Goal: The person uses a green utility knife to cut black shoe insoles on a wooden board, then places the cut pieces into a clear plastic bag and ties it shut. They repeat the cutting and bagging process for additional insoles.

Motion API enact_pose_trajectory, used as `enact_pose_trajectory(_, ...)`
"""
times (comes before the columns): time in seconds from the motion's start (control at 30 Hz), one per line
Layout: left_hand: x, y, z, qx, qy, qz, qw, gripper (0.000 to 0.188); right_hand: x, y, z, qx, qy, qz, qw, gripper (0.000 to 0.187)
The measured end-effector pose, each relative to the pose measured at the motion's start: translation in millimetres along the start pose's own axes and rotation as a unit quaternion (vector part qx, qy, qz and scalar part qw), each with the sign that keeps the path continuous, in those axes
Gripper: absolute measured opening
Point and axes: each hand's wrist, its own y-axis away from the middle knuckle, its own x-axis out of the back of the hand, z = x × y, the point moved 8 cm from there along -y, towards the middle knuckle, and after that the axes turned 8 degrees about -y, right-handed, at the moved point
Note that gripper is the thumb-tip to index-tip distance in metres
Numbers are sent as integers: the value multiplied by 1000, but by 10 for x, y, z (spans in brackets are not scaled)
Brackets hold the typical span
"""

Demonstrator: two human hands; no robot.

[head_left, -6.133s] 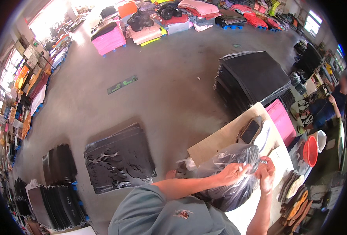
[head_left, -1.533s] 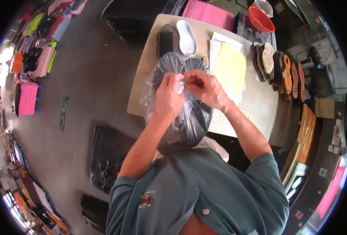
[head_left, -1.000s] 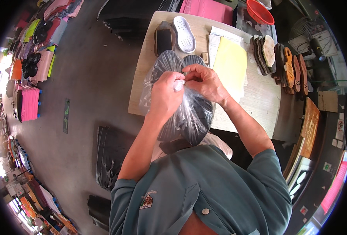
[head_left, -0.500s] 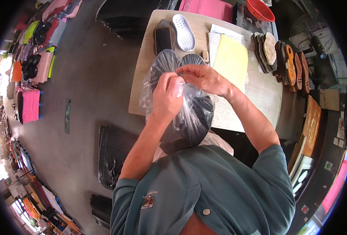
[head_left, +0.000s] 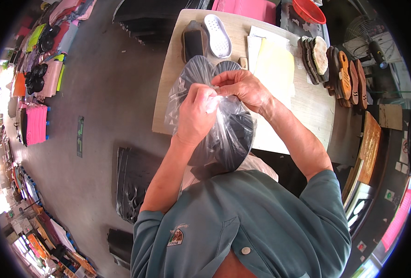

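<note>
A clear plastic bag [head_left: 220,135] with dark, rounded sole-like pieces inside lies over the table's near edge, in front of my body. My left hand [head_left: 195,115] is closed on the bunched plastic at its middle. Against it, my right hand [head_left: 246,91] pinches the gathered bag between thumb and fingers. The fingertips of both hands nearly meet there. Just beyond the bag, a white perforated shoe sole [head_left: 218,37] lies beside a dark sole [head_left: 187,34] with a black rectangular piece [head_left: 194,45] on top.
Pale yellow paper [head_left: 275,62] and white sheets rest on the wooden table [head_left: 309,109], near a small tan block [head_left: 243,63]. Several soles [head_left: 344,76] stand in a row on the right. A red basin [head_left: 309,11] is at the back. Black sheets [head_left: 133,185] are on the left.
My right hand has turned slightly at the gathered plastic, its fingers shifting closer to the left fist. The left hand keeps its hold, and the bag has barely moved.
</note>
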Motion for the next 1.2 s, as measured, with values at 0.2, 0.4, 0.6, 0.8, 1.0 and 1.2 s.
enact_pose_trajectory(0.2, 90, 49, 11, 43, 31, -21, 998, 24, 21, -3, -26, 40, 38, 29, 998, 24)
enact_pose_trajectory(0.4, 150, 209, 210, -86, -50, 8, 995, 24, -49, 15, -78, 122, 126, 83, 981, 19)
enact_pose_trajectory(0.6, 134, 367, 196, -97, -57, -12, 994, 24, -38, 52, 21, 137, 85, 128, 979, 19)
enact_pose_trajectory(0.8, 146, 391, 89, -25, 17, -56, 998, 22, -28, 122, -30, 165, 55, 147, 974, 23)
enact_pose_trajectory(1.0, 224, 256, 20, 68, 125, -57, 988, 41, 79, 470, -139, 218, 119, 133, 959, 22)
enact_pose_trajectory(1.2, 4, 52, 33, 34, -38, -173, 984, 37, 813, 873, 82, 289, 207, 309, 882, 27)
